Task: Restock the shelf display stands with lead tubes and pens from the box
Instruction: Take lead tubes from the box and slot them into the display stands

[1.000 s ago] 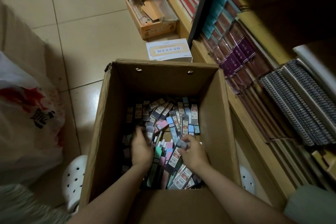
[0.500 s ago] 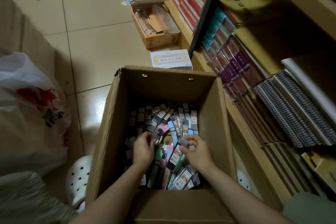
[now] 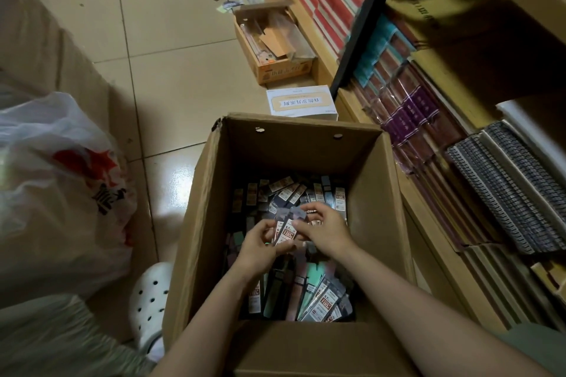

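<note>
Tiled floor (image 3: 171, 76) beside stocked shelf (image 3: 435, 144), carton (image 3: 294, 150) between.

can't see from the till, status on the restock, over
Both hands, left hand and right hand, down in the cardboard box, pinching a small bunch of lead tube packs. Nothing on the shelf yet. Nothing blocking.

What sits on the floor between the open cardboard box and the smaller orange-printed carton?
A flat white box with a tan label, seen in the head view.
</note>
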